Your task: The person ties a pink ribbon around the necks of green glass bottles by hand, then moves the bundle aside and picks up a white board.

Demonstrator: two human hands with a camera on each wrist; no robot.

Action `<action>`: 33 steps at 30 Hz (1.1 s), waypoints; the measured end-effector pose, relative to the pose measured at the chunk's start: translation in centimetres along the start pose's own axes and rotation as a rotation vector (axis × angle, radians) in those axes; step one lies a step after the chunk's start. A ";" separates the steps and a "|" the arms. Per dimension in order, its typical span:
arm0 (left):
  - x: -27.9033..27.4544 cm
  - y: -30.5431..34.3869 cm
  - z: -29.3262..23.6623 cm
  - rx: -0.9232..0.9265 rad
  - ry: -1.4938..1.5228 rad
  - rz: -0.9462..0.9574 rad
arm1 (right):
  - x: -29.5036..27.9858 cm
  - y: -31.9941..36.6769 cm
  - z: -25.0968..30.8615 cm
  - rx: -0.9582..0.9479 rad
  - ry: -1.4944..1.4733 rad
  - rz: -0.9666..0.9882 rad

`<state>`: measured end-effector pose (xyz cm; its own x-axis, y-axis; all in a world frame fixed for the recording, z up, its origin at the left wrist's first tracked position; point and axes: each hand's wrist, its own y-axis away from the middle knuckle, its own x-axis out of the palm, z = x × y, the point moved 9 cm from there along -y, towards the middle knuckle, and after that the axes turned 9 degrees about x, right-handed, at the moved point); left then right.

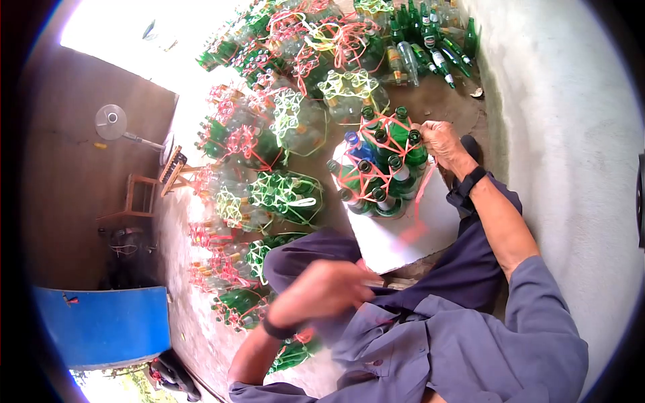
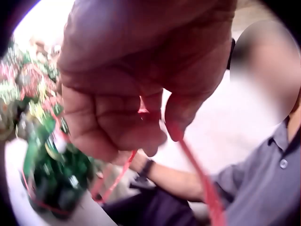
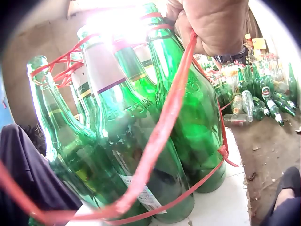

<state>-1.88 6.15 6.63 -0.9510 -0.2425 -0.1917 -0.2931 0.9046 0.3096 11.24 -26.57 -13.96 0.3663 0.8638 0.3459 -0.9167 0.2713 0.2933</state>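
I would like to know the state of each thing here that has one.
Bundled green bottles, upright, uncapped
Red strap, around bottles, partly loose
Left hand, pinching strap
Right hand, pinching strap by bottle neck
Floor bundles, strapped
Corner bottles, some standing, others lying
Fan, unclear whether spinning

Upright green bottles (image 3: 127, 127) with 1 blue bottle (image 1: 354, 141), red ribbon (image 3: 162, 127) around their necks, on a white slab (image 1: 369, 235).

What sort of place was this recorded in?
Probably a bottle storage or recycling room: tied bottle bundles crowd together, loose bottles stand and lie near a pale wall, and a red-strapped bundle sits on a white surface.
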 end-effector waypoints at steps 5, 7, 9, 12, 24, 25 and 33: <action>4.3 -4.5 1.2 0.208 -0.400 0.132 | 0.9 2.2 2.0 0.050 0.053 -0.002; -0.1 -5.3 0.9 0.083 -0.232 -0.343 | 0.8 2.0 1.7 0.053 0.053 -0.024; -3.7 -4.7 1.7 0.227 -0.506 -0.736 | 0.7 1.8 1.4 0.069 0.024 -0.027; -4.9 -5.1 4.5 0.154 -0.373 -0.910 | 1.0 2.1 1.7 0.027 0.029 -0.050; -5.4 -8.9 13.4 0.175 0.403 -1.078 | 1.2 3.5 2.9 0.036 0.080 -0.061; -5.8 -8.8 13.3 0.190 0.402 -1.067 | 1.2 3.7 2.9 0.038 0.097 -0.072; -11.5 -7.4 13.3 0.226 0.402 -1.064 | 2.0 6.0 2.6 -0.061 0.390 -0.015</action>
<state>12.50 6.86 -5.83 -0.2091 -0.9756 0.0670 -0.9779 0.2088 -0.0119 6.92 -24.30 -9.21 0.3021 0.9529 -0.0264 -0.9239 0.2996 0.2381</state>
